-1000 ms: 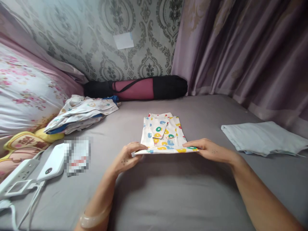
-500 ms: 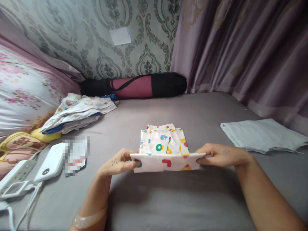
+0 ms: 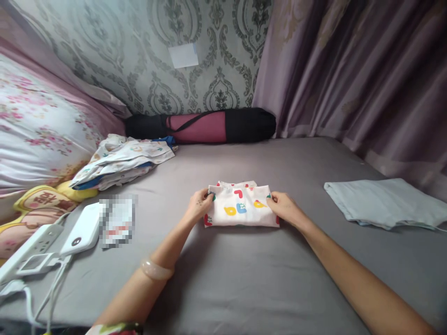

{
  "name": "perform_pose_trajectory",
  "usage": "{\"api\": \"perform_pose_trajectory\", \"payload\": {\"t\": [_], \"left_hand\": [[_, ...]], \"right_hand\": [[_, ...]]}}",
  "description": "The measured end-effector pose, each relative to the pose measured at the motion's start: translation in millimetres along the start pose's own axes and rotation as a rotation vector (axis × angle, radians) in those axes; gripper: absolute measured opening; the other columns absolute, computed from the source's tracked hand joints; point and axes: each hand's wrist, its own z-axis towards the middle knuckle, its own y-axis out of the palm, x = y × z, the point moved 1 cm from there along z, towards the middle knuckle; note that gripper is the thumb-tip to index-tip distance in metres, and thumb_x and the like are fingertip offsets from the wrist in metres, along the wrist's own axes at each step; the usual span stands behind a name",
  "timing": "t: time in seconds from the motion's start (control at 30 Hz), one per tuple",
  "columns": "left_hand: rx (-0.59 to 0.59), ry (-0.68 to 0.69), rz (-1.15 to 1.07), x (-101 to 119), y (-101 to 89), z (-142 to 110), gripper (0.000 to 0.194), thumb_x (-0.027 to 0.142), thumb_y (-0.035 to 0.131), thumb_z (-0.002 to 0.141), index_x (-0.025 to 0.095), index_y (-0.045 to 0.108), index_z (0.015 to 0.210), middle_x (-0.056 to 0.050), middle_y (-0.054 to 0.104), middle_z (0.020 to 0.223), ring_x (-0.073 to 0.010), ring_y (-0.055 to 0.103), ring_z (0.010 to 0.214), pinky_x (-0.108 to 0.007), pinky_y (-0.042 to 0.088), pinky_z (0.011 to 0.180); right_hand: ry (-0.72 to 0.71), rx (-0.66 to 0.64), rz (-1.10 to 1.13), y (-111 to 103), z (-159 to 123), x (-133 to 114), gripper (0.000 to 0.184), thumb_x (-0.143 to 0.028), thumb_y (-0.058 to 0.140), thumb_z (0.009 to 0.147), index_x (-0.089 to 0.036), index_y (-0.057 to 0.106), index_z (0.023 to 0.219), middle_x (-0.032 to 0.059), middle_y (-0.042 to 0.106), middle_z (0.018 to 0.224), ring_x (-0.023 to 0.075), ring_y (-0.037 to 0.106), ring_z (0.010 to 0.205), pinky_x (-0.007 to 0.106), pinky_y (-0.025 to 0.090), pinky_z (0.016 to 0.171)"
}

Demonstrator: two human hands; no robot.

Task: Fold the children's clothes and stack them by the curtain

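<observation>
A small white shirt (image 3: 240, 211) with a colourful print lies folded into a compact rectangle on the grey bed sheet. Its lower part is doubled up over the front, and a strip of the collar shows past the far edge. My left hand (image 3: 200, 204) pinches the upper left corner of the folded layer between thumb and fingers. At the upper right corner my right hand (image 3: 282, 204) grips the same layer. The fingertips of both hands are partly hidden by the cloth. A pale bangle (image 3: 157, 270) sits on my left forearm.
Light blue folded cloth (image 3: 387, 200) lies at the right. Printed clothes (image 3: 132, 160) are piled at the left by a floral pillow (image 3: 42, 125). A power bank (image 3: 82, 230), a power strip (image 3: 31, 251) and cables lie near left. A long black-and-maroon bag (image 3: 199, 128) rests against the wall.
Both hands have moved away from me, carrying the shirt's lower edge up and over the front. That flap now lies over most of the shirt, covering its buttoned front.
</observation>
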Motion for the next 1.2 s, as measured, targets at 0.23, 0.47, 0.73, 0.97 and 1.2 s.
{"api": "perform_pose_trajectory", "payload": {"t": [0.23, 0.47, 0.73, 0.97, 1.2], "left_hand": [[0.161, 0.115, 0.306, 4.4, 18.5, 4.4, 0.021, 0.025, 0.036, 0.096, 0.020, 0.055, 0.086, -0.006, 0.065, 0.082, -0.0181, 0.060, 0.077, -0.026, 0.039, 0.067], [0.133, 0.143, 0.533, 3.3, 23.9, 1.4, 0.027, 0.030, 0.025, 0.100, 0.020, 0.049, 0.107, -0.010, 0.064, 0.092, -0.0229, 0.063, 0.081, -0.030, 0.041, 0.067], [0.137, 0.070, 0.530, 3.7, 27.5, 4.9, 0.026, 0.033, 0.024, 0.101, 0.018, 0.046, 0.100, -0.013, 0.065, 0.096, -0.0235, 0.066, 0.083, -0.030, 0.043, 0.067], [0.123, 0.026, 0.570, 6.7, 24.3, 7.7, 0.025, 0.032, 0.026, 0.101, 0.018, 0.046, 0.102, -0.015, 0.068, 0.097, -0.0253, 0.067, 0.087, -0.031, 0.043, 0.069], [0.072, -0.027, 0.625, 10.7, 20.9, 10.0, 0.030, 0.035, 0.023, 0.101, 0.019, 0.047, 0.107, -0.014, 0.070, 0.090, -0.0269, 0.068, 0.083, -0.032, 0.043, 0.069]], "right_hand": [[0.058, 0.077, -0.413, -1.4, -5.5, -18.7, 0.031, -0.031, 0.033, 0.095, -0.019, 0.062, 0.097, 0.0116, 0.071, 0.095, 0.0233, 0.066, 0.086, 0.028, 0.038, 0.063], [0.103, 0.064, -0.508, 8.0, -9.7, -24.3, 0.035, -0.034, 0.026, 0.101, -0.018, 0.054, 0.115, 0.0156, 0.070, 0.101, 0.0274, 0.067, 0.094, 0.032, 0.043, 0.074], [0.121, 0.073, -0.529, 10.2, -6.4, -25.9, 0.034, -0.034, 0.027, 0.101, -0.017, 0.054, 0.113, 0.0169, 0.070, 0.099, 0.0298, 0.068, 0.094, 0.034, 0.045, 0.075], [0.150, 0.095, -0.511, 10.8, -1.1, -22.0, 0.035, -0.036, 0.030, 0.100, -0.017, 0.056, 0.113, 0.0159, 0.071, 0.098, 0.0282, 0.068, 0.093, 0.033, 0.046, 0.075], [0.178, 0.112, -0.475, 12.6, 1.4, -17.8, 0.033, -0.038, 0.034, 0.099, -0.017, 0.057, 0.111, 0.0160, 0.070, 0.096, 0.0287, 0.068, 0.093, 0.033, 0.046, 0.075]]}}
